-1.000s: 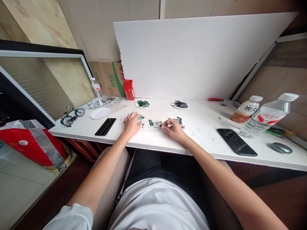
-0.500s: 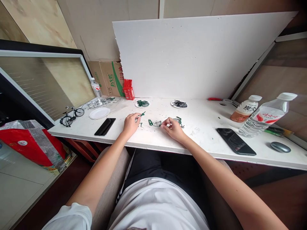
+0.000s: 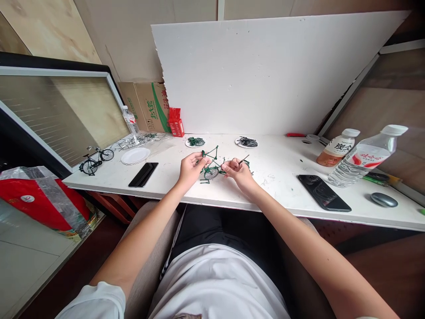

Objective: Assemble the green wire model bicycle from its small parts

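My left hand (image 3: pixel 192 169) is closed, its thumb and fingers pinching a small green model bicycle frame (image 3: pixel 215 157) just above the table. Close by on the right, my right hand (image 3: pixel 239 172) is closed around a thin dark stick (image 3: pixel 245 158) that pokes out past the fingers; its exact kind is unclear. The right fingertips are at the lower end of the frame, and I cannot tell whether they grip it. A green model wheel (image 3: pixel 211 173) shows below and between the hands. Small green parts (image 3: pixel 205 181) lie near it, and others are partly hidden by my right hand.
Two small plates hold green parts (image 3: pixel 195 141) and black parts (image 3: pixel 248 141). A finished-looking model bicycle (image 3: pixel 96 160), white plate (image 3: pixel 135 155) and phone (image 3: pixel 143 174) are on the left. Bottles (image 3: pixel 365 155), another phone (image 3: pixel 323 192) and a mouse (image 3: pixel 384 199) stand right. A white board (image 3: pixel 275 75) leans behind.
My left hand has moved right, toward my right hand. The green frame now stands up clearly in its fingers, and a thin stick shows above my right hand. The view has shifted slightly.
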A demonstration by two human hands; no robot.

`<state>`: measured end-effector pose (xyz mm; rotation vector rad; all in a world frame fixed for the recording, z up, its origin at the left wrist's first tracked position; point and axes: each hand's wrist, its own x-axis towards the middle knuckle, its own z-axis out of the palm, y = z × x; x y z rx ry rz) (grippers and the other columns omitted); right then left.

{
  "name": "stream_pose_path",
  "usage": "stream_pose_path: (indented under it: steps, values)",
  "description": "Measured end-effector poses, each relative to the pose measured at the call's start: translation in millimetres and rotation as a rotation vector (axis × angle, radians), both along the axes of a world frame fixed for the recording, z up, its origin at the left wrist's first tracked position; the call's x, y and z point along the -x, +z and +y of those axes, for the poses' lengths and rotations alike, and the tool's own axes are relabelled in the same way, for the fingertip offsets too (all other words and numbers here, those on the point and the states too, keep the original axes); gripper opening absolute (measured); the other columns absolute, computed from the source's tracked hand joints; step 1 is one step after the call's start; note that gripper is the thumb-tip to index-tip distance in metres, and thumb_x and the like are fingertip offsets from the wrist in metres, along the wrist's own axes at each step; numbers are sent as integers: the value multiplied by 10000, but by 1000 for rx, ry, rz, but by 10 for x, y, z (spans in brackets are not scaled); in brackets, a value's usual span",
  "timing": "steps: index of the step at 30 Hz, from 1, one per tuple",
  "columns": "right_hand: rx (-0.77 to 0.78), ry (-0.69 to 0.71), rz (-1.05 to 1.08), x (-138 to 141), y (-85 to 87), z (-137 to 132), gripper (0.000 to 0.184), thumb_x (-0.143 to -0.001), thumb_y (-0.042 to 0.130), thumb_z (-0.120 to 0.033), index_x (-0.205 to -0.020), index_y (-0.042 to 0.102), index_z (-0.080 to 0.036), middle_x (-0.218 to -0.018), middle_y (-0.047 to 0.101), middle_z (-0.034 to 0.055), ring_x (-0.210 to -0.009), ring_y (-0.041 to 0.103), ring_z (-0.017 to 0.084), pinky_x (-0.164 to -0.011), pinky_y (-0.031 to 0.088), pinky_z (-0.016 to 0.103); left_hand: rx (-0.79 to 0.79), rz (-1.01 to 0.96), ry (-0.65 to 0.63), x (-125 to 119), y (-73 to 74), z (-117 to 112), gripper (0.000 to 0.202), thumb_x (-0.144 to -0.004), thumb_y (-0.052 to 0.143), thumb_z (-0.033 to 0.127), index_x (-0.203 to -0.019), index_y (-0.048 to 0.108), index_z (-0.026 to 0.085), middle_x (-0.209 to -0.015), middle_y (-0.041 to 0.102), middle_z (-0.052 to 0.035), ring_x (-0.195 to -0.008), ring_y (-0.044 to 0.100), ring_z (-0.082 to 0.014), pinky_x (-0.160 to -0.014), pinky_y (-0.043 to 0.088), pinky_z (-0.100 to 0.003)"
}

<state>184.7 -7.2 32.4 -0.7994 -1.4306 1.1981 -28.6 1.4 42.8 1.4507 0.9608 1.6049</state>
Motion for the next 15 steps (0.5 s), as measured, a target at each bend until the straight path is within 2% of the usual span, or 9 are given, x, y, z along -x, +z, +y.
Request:
stream_pose_path:
  steps: [4, 8, 11, 15]
  values:
    - [-16, -67, -37, -11, -24, 33, 694, -830, 822, -685, -821, 272, -263, -1038, 685, 60, -924, 619, 219, -862, 581, 401, 116, -91, -60, -16, -12, -9, 444, -826, 878, 440, -1113, 727, 137, -1042, 823, -137, -983, 800, -253, -906, 612, -374]
    - [-35, -101, -19, -42, -31, 102, 715, -805, 835, -689, -832, 261, -264, -989, 669, 42, -929, 628, 220, -928, 554, 415, 158, -56, -121, 34, -24, 4, 400, -837, 868, 433, -1081, 744, 141, -1021, 816, -119, -955, 777, -227, -922, 597, -369]
    - [-29, -79, 7, -76, 1, 141, 736, -781, 845, -701, -823, 252, -266, -941, 633, 31, -959, 632, 232, -930, 558, 420, 102, 4, -120, 58, -12, 7, 370, -842, 867, 428, -1063, 761, 150, -1058, 810, -115, -998, 760, -225, -962, 580, -365]
    - [16, -33, 13, -119, 83, 137, 760, -776, 812, -760, -807, 236, -265, -900, 606, 46, -1059, 641, 277, -889, 571, 419, -38, 133, -21, 68, -16, 11, 307, -868, 841, 414, -1051, 798, 172, -1150, 797, -119, -1068, 737, -241, -960, 572, -358]
